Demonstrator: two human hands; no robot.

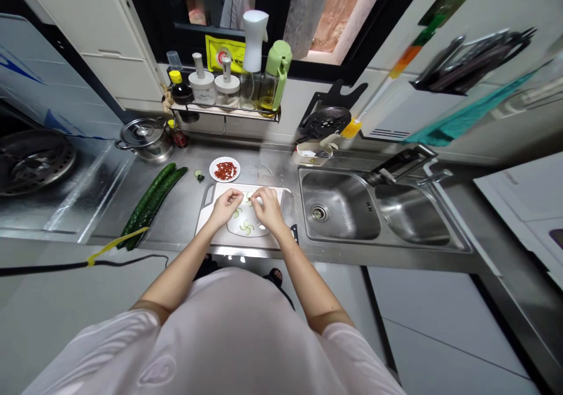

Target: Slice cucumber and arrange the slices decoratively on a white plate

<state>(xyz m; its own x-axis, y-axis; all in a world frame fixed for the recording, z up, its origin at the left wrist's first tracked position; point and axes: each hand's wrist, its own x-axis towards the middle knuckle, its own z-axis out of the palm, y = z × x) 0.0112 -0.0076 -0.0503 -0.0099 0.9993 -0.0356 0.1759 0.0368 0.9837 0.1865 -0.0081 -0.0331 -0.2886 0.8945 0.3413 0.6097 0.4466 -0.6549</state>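
Observation:
A white plate [234,226] lies on the white cutting board [219,238], with thin green-edged cucumber slices [247,227] set on it in small curved patterns. Over the plate's far left part, my left hand [227,205] is closed, thumb and fingertips pinched together. My right hand [267,205] is closed in a similar pinch just to the right, a small gap between the two. Whatever sits in either pinch is too small to make out. Behind the board stands a small white dish [213,171] of chopped red pieces [226,171]. A knife [294,234] rests at the board's right edge.
Two whole cucumbers [152,198] lie on the counter at left, near a lidded steel pot [147,140]. Cucumber scraps [199,175] lie by the dish. A double sink [341,207] is at right. A wall rack [226,112] carries bottles and jars.

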